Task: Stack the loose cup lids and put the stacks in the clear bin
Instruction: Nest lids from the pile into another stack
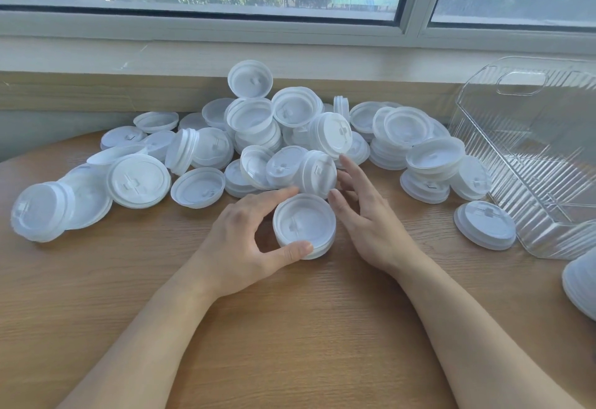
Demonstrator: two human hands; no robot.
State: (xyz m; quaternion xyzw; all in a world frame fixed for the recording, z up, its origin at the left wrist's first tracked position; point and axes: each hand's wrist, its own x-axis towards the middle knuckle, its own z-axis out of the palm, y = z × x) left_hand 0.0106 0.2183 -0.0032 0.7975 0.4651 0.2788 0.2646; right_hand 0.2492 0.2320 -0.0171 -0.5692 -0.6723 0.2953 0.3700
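Observation:
A short stack of white cup lids (303, 225) rests on the wooden table in front of me. My left hand (245, 234) grips it, thumb on the near rim and fingers over the far left edge. Just right of the stack is my right hand (364, 212), fingers spread, holding nothing, fingertips close to the stack's right rim. A big heap of loose white lids (277, 141) is spread across the table behind the stack. The clear ribbed bin (532, 157) lies tilted at the right, nothing visible in it.
One lid (485, 225) lies against the bin's front corner, and another lid (580, 283) shows at the right edge. The window sill (193, 54) and wall close off the back of the table (290, 328). Bare wood lies near me.

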